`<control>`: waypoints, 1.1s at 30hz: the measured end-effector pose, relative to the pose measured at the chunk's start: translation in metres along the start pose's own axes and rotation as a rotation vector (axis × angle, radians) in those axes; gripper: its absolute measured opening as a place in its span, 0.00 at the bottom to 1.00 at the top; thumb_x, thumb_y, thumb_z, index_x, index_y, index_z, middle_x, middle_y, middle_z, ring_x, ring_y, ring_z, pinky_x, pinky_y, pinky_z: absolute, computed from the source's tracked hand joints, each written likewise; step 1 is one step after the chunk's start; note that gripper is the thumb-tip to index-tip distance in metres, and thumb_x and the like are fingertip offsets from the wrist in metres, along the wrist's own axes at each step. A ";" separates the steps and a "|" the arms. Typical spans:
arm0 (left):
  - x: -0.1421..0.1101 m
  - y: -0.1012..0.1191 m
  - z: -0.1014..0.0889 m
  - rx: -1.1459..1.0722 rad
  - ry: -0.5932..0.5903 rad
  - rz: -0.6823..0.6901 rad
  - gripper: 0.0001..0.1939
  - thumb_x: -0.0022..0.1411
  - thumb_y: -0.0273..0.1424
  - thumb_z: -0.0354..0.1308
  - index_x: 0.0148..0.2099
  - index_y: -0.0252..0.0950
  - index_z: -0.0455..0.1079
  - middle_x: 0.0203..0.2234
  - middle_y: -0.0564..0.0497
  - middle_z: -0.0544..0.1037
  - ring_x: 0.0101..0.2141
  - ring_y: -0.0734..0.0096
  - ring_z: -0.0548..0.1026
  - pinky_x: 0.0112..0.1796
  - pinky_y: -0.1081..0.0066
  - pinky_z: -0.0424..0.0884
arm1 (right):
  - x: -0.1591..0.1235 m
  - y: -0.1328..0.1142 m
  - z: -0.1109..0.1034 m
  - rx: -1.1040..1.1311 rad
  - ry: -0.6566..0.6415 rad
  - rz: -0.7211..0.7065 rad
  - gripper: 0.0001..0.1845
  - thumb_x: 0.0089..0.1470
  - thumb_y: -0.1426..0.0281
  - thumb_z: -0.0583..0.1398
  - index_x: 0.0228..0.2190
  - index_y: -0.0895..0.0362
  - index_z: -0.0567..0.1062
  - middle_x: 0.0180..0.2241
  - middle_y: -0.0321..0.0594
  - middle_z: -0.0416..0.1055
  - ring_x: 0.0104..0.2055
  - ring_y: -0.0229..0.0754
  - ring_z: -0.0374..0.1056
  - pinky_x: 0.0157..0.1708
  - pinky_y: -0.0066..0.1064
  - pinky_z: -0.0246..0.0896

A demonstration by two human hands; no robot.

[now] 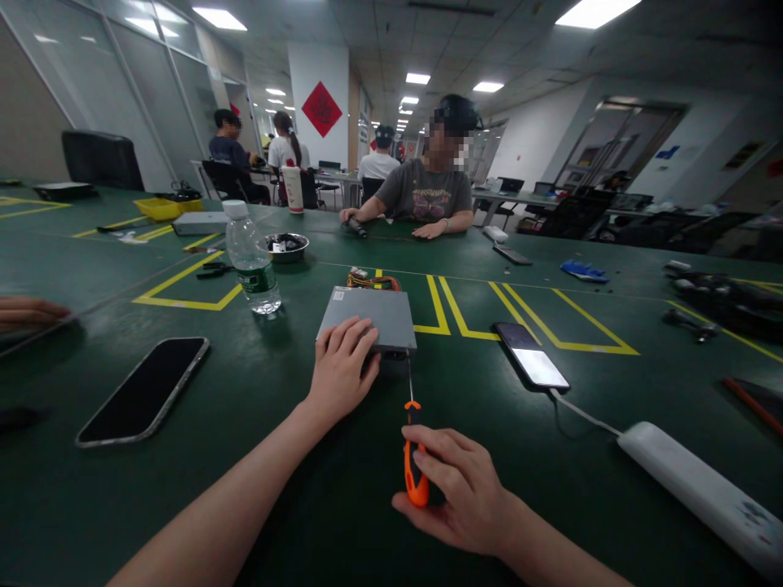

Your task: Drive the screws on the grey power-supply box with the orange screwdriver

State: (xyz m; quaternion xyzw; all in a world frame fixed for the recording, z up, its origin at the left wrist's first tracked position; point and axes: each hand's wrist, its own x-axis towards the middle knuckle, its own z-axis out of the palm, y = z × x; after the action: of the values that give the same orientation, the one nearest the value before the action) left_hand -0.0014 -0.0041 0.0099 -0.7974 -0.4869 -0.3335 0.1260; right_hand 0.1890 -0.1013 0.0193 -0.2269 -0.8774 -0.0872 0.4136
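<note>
A grey metal computer power supply (391, 314) lies on the green table, with a bundle of coloured wires (374, 282) at its far side. My left hand (342, 367) grips its near left part, fingers over the top and thumb by the front edge. In my right hand (456, 481) is a screwdriver (416, 465) with an orange and black handle, held between thumb and fingers. Its thin shaft points away from me, the tip at the power supply's near right corner. Whether the tip sits in a screw is too small to tell.
A water bottle (254, 265) stands left of the power supply, before a metal bowl (287, 247). Phones lie left (147, 391) and right (531, 355); a cable joins the right one to a white power strip (691, 481). A person (425, 183) sits opposite.
</note>
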 end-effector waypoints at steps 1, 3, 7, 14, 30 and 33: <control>0.000 0.000 0.000 0.007 0.007 -0.002 0.15 0.62 0.34 0.49 0.51 0.39 0.63 0.54 0.45 0.66 0.56 0.59 0.59 0.54 0.56 0.52 | -0.002 0.001 0.001 0.009 0.007 -0.009 0.13 0.58 0.66 0.57 0.40 0.63 0.64 0.38 0.56 0.72 0.37 0.44 0.72 0.32 0.33 0.69; 0.000 0.000 0.000 0.013 0.019 -0.005 0.15 0.62 0.34 0.49 0.51 0.39 0.64 0.54 0.44 0.66 0.56 0.58 0.59 0.54 0.55 0.52 | -0.004 0.002 0.001 0.043 0.006 -0.043 0.14 0.58 0.67 0.55 0.42 0.64 0.63 0.39 0.57 0.71 0.39 0.44 0.71 0.33 0.33 0.69; 0.000 0.000 0.000 0.001 0.024 -0.008 0.15 0.61 0.33 0.50 0.51 0.40 0.64 0.52 0.45 0.68 0.54 0.59 0.62 0.53 0.55 0.54 | -0.001 0.001 0.003 0.091 -0.056 -0.067 0.15 0.60 0.67 0.53 0.45 0.65 0.61 0.40 0.57 0.70 0.43 0.44 0.70 0.36 0.33 0.69; 0.000 -0.001 0.001 0.012 -0.001 -0.022 0.15 0.61 0.34 0.50 0.51 0.39 0.64 0.53 0.45 0.67 0.54 0.59 0.62 0.52 0.56 0.54 | 0.002 0.000 0.006 0.065 -0.079 -0.038 0.15 0.60 0.68 0.53 0.45 0.64 0.61 0.41 0.58 0.70 0.43 0.45 0.70 0.38 0.34 0.68; 0.001 0.001 -0.001 -0.004 0.014 -0.020 0.15 0.61 0.33 0.50 0.50 0.40 0.65 0.52 0.44 0.68 0.53 0.57 0.62 0.50 0.55 0.55 | 0.008 -0.002 0.006 0.004 -0.098 -0.078 0.13 0.60 0.68 0.53 0.43 0.64 0.65 0.41 0.58 0.71 0.44 0.45 0.70 0.38 0.33 0.68; 0.001 0.001 -0.002 -0.009 0.010 -0.019 0.16 0.60 0.33 0.50 0.50 0.40 0.65 0.52 0.44 0.68 0.53 0.57 0.62 0.50 0.55 0.55 | 0.009 -0.002 0.005 -0.003 -0.083 -0.091 0.11 0.60 0.69 0.53 0.42 0.64 0.65 0.40 0.58 0.71 0.43 0.44 0.70 0.38 0.33 0.69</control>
State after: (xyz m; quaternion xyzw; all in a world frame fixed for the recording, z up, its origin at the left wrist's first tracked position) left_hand -0.0014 -0.0047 0.0118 -0.7917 -0.4923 -0.3408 0.1217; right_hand 0.1794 -0.0979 0.0231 -0.1906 -0.9030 -0.0980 0.3722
